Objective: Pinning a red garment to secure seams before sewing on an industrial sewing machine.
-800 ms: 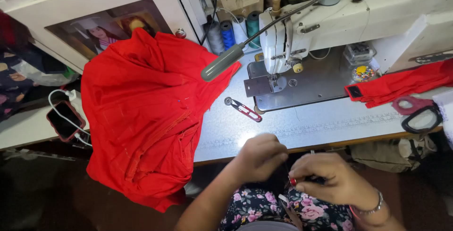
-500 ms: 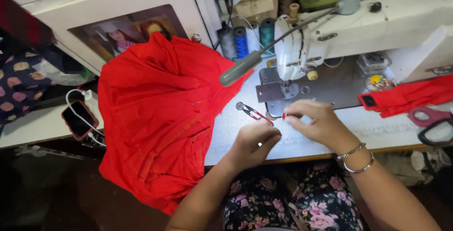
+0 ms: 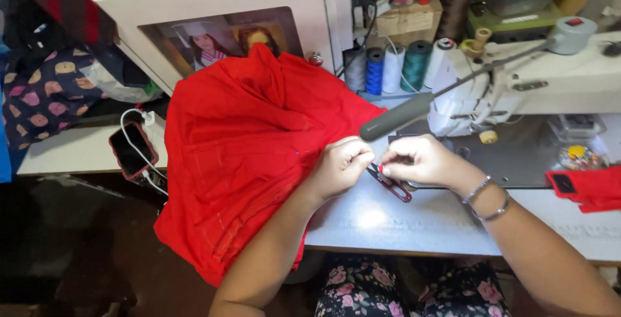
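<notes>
Nearest the camera there's the floral-print lap and both forearms reaching up over the grey table edge (image 3: 414,223). The left hand (image 3: 341,165) is curled shut, fingertips pinched together right at the edge of the red fabric (image 3: 252,155); looks like it's pinching something very fine, probably thread, but it's too small to tell. The right hand (image 3: 417,160), bangles on the wrist, is pinched shut too, fingertips almost touching the left ones. Just under the right hand lie the small thread snips (image 3: 390,182) with red handles, flat on the table; I can't tell if the fingers actually touch them.

The red fabric is bunched on the left side of the table, half hanging off the near edge. None of it is under the needle, so my guess is sewing hasn't started and this is the thread prep stage.

Farther back: the white sewing machine (image 3: 517,77) on the right, thread spools (image 3: 394,65) in a row behind the fabric, and a phone (image 3: 129,152) on charge far left.
</notes>
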